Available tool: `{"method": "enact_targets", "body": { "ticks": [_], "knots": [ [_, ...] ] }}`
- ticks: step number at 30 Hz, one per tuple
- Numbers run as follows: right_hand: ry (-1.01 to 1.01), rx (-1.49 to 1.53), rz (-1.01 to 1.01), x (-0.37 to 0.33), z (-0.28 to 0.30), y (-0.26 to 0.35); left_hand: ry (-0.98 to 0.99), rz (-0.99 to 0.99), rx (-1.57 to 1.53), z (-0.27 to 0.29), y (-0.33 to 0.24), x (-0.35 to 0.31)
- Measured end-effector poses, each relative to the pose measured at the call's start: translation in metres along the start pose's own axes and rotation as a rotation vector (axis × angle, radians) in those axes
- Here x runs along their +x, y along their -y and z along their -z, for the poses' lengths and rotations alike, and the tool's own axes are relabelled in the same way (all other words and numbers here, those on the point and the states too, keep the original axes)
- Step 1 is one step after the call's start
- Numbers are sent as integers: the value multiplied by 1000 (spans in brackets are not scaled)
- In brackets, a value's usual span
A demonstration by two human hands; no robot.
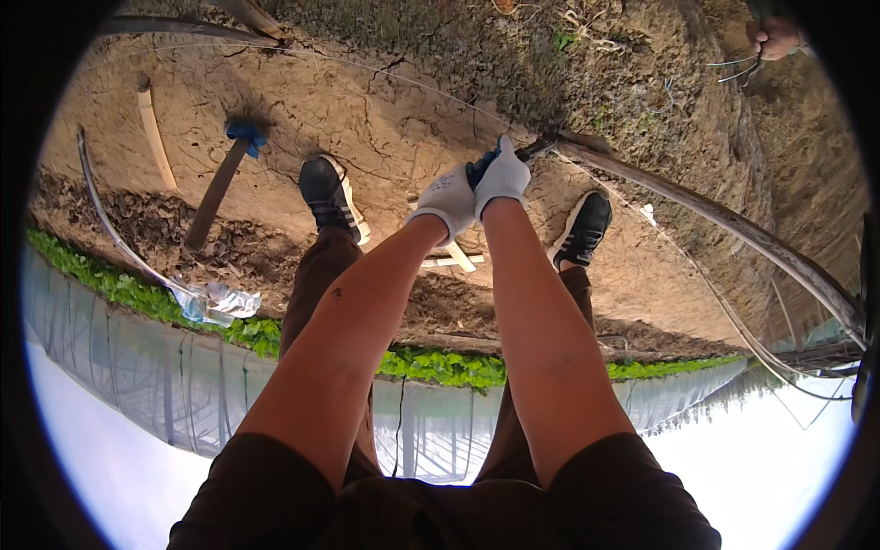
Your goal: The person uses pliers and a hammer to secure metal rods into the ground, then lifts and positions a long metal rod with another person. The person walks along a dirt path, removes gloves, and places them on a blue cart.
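My left hand (447, 196) and my right hand (503, 176), both in white work gloves, are close together in front of me. Both are closed round the dark blue grips of a pliers-like hand tool (476, 171); its exact kind is hard to make out. Its dark head (534, 148) points right and reaches the end of a long weathered wooden pole (697, 196). A thin wire (394, 75) runs across the ground to that same spot. The right thumb lies stretched along the top of the tool. Beneath my wrists are pale wooden pieces (461, 258), partly hidden by the left glove.
A wooden post (216, 197) with blue wrapping stands left, beside a pale stake (156, 133) and a bent pole (103, 200). Crumpled plastic (220, 303) lies near green plants (449, 368). Another person's hand (777, 38) holds wire-like pieces at upper right. My shoes straddle cracked soil.
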State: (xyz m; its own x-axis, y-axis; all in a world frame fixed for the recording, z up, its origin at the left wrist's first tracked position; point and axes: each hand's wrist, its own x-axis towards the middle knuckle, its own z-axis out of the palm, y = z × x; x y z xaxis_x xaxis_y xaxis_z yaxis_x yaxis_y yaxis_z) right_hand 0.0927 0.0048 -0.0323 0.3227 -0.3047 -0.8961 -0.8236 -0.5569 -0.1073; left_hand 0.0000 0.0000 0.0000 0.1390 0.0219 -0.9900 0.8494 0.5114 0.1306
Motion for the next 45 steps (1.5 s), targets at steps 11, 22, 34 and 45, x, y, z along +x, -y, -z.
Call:
{"method": "enact_targets", "body": {
  "ticks": [11,22,34,45],
  "knots": [
    [-31,113,43,-2,-18,-3,-70,-82,91,21,4,8],
    [340,-415,-94,-58,35,-24,43,-22,-133,-15,51,-57],
    [-68,-2601,713,-63,-37,186,-156,-120,-1528,43,15,-203],
    [-29,-2811,254,-25,-27,193,-53,-103,-1702,53,29,-210]
  ]
}}
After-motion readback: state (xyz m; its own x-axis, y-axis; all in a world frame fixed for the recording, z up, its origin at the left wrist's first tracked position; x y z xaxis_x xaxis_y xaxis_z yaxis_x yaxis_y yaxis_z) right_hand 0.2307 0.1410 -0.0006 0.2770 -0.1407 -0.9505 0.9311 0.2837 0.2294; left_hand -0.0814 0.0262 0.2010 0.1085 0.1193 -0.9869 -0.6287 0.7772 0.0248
